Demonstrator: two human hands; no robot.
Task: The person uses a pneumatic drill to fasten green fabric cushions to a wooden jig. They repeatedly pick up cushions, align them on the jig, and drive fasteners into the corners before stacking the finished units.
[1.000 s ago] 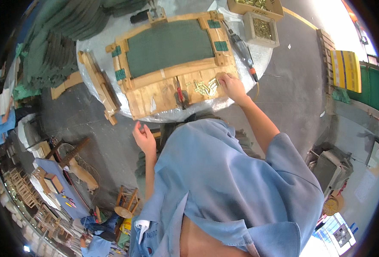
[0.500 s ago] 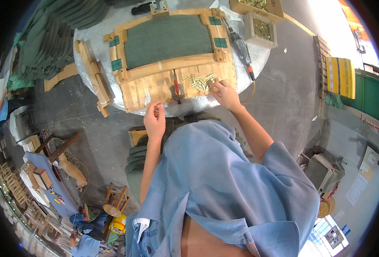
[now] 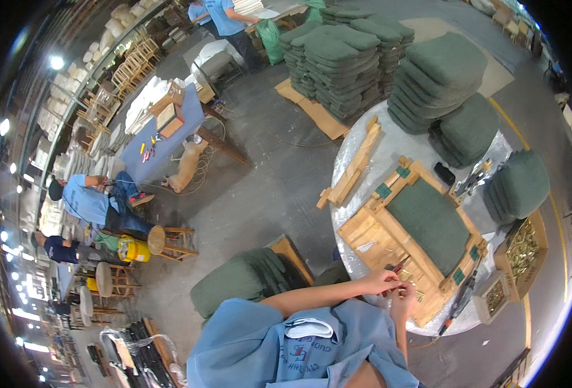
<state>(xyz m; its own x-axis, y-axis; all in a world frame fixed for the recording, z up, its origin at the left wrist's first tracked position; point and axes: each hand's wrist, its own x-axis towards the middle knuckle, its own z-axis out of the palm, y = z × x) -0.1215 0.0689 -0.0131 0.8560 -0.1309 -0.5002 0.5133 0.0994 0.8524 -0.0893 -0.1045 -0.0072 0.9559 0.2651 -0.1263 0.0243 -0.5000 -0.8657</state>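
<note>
My left hand (image 3: pixel 380 282) and my right hand (image 3: pixel 403 297) meet at the near edge of a wooden board (image 3: pixel 371 240). Both have their fingers pinched together, and whatever lies between the fingertips is too small to make out. Just beyond them a red-handled clamp (image 3: pixel 400 266) is partly covered by my fingers. A few small brass-coloured pieces (image 3: pixel 419 295) show beside my right hand. On the board, a wooden frame (image 3: pixel 410 247) surrounds a dark green padded panel (image 3: pixel 427 223). A small white scrap (image 3: pixel 365 247) lies on the board's left part.
The round table (image 3: pixel 346 187) also carries wooden strips (image 3: pixel 354 169), stacked green cushions (image 3: pixel 436 77) and a power screwdriver (image 3: pixel 458 304). Boxes of brass pieces (image 3: pixel 522 252) stand at the right. More cushions (image 3: pixel 247 281) sit at my left. Other people (image 3: pixel 87 197) are seated farther left.
My view has swung left. My hands, apart before with the right at the brass pieces, have come together at the board's near edge.
</note>
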